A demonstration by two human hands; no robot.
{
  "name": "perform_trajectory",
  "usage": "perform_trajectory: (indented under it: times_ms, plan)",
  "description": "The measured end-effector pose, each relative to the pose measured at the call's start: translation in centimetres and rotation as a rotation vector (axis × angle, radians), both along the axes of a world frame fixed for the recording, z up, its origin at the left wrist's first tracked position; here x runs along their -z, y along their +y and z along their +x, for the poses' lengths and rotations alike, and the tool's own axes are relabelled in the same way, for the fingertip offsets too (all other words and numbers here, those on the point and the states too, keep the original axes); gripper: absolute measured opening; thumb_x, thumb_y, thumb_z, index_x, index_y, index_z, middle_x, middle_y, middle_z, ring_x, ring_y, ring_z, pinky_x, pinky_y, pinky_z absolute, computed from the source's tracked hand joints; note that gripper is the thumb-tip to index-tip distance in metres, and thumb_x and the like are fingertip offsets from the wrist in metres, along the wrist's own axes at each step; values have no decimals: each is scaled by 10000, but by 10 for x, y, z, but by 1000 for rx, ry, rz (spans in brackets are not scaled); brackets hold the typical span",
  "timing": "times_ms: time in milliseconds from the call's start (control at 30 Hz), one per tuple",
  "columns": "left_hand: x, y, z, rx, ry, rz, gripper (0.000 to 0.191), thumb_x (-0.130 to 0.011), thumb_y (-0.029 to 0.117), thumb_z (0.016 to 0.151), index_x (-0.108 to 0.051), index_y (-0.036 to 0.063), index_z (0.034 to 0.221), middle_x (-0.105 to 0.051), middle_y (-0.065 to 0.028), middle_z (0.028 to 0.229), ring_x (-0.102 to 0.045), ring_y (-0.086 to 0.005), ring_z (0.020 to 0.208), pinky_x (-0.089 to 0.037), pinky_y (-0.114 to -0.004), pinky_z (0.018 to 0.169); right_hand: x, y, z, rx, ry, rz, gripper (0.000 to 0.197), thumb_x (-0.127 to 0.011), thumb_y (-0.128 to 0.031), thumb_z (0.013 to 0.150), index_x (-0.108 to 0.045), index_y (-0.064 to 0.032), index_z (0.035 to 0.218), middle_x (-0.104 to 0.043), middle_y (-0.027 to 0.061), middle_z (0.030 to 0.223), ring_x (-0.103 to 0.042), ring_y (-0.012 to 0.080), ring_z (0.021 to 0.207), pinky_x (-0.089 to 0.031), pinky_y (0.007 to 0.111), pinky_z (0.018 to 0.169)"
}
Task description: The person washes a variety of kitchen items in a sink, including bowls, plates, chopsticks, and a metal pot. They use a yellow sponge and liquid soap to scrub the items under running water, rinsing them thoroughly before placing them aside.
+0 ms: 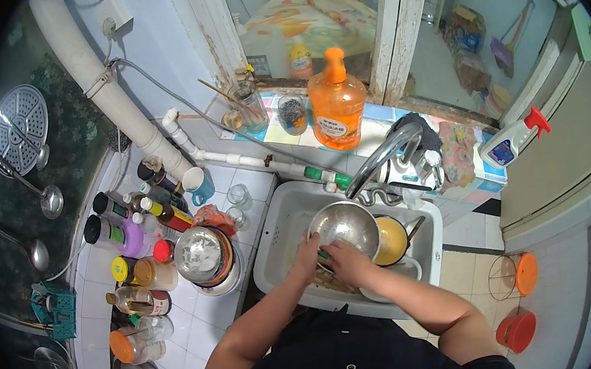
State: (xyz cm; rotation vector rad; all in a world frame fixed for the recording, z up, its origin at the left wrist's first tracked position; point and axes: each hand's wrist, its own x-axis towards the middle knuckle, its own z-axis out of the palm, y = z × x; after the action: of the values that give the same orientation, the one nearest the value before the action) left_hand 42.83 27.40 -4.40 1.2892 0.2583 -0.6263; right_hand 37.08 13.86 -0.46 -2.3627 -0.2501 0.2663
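Observation:
A metal bowl (350, 224) is tilted over the white sink (277, 213), its inside facing up. My left hand (307, 258) grips the bowl's left rim. My right hand (346, 259) is at the bowl's near edge, closed on a small green scrubbing pad (323, 254), which shows only in part. To the right of the bowl lies a yellow enamel bowl (390, 239) with a dark rim. A white bowl (408, 269) rests partly under my right forearm. The chrome faucet (383, 154) arches above the metal bowl. Brown residue lies on the sink bottom below my hands.
Stacked bowls (198, 255) stand left of the sink, near bottles, jars and a blue mug (199, 185). On the tiled ledge behind are an orange detergent bottle (337, 105), a glass with a steel scrubber (292, 114), a cloth (458, 153) and a spray bottle (505, 145).

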Motion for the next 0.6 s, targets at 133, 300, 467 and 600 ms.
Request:
perform_trajectory:
  times_ms: [133, 300, 467, 600]
  plan:
    - [6, 38, 17, 216, -121, 191, 514, -443, 158, 843, -335, 133, 1345, -553, -85, 1021, -571, -179, 844, -499, -326, 652, -11, -33, 7, -298, -38, -280, 278, -569, -161, 790, -581, -95, 1060, -582, 110, 1101, -521, 300, 1076, -420, 376, 890]
    - [-41, 29, 26, 610, -99, 296, 583, -436, 81, 794, -309, 67, 1362, -550, -141, 1061, -588, -233, 876, -536, -348, 602, -39, -60, 56, -783, -854, -702, 184, -564, -121, 702, -638, -85, 866, -580, 54, 1066, -495, 198, 1100, -400, 318, 923]
    - [-47, 30, 29, 475, -93, 233, 588, -442, 65, 784, -301, 82, 1355, -538, -148, 1091, -593, -247, 889, -541, -363, 616, -40, -52, 56, -545, -738, -732, 164, -559, -111, 692, -645, -64, 823, -577, 77, 1004, -501, 217, 1047, -412, 322, 903]
    - [-19, 29, 35, 270, -265, 185, 606, -451, 59, 800, -260, 112, 1373, -508, -140, 1139, -589, -235, 895, -539, -350, 622, -44, -13, 23, -164, -223, -610, 234, -616, -104, 701, -626, -12, 916, -586, 135, 1015, -541, 288, 1013, -444, 353, 866]
